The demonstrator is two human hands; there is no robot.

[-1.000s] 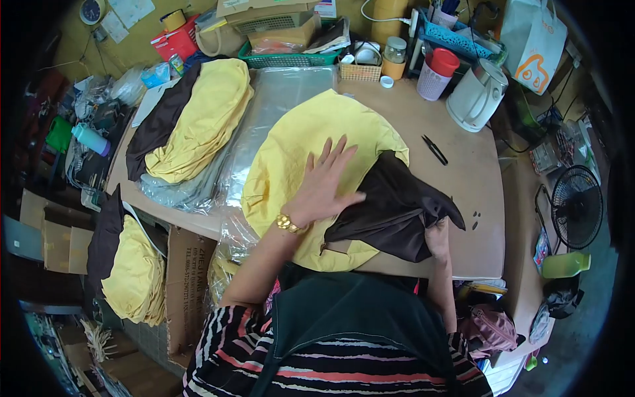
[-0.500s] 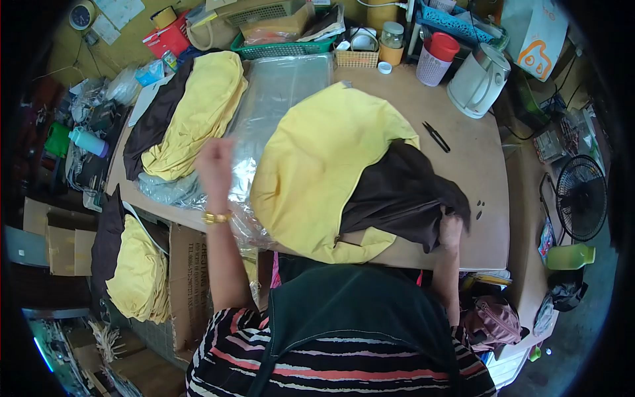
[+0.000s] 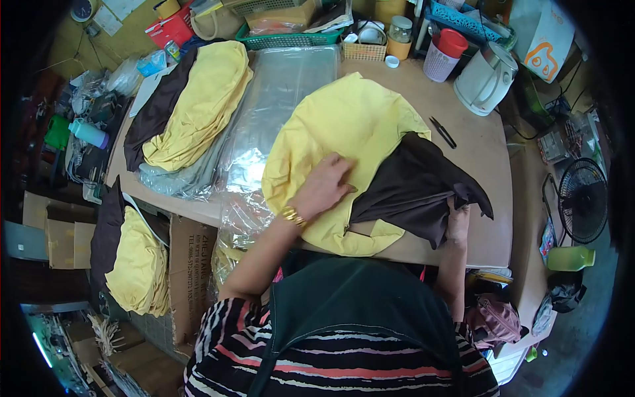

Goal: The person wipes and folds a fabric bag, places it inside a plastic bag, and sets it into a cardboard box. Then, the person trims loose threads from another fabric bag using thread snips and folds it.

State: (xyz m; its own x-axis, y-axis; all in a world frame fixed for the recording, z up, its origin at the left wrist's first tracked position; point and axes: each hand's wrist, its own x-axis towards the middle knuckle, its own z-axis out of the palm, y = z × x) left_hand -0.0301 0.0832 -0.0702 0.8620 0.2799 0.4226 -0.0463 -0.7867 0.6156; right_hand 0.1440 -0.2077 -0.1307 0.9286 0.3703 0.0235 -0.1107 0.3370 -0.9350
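A rounded yellow fabric piece (image 3: 344,119) with a dark brown fabric part (image 3: 410,185) joined along its edge lies on the table before me. My left hand (image 3: 325,184) rests on the yellow cloth near the seam, thumb and fingers apart, a gold bracelet at the wrist. At the right, my right hand (image 3: 458,221) has its fingers closed round the brown cloth, bunching it, with a loose tip sticking out beyond the hand. The seam between the two colours runs down toward the near table edge.
Folded yellow and brown pieces (image 3: 202,109) are stacked at the left, beside clear plastic sheets (image 3: 284,79). Black thread snips (image 3: 443,132) lie to the right of the cloth. An electric kettle (image 3: 486,79) stands at the back right. More folded cloth (image 3: 137,264) sits lower left near a cardboard box (image 3: 190,278).
My left hand has come from the left, above the plastic, down onto the yellow cloth. My right hand still grips the brown part, whose tip now spreads further right.
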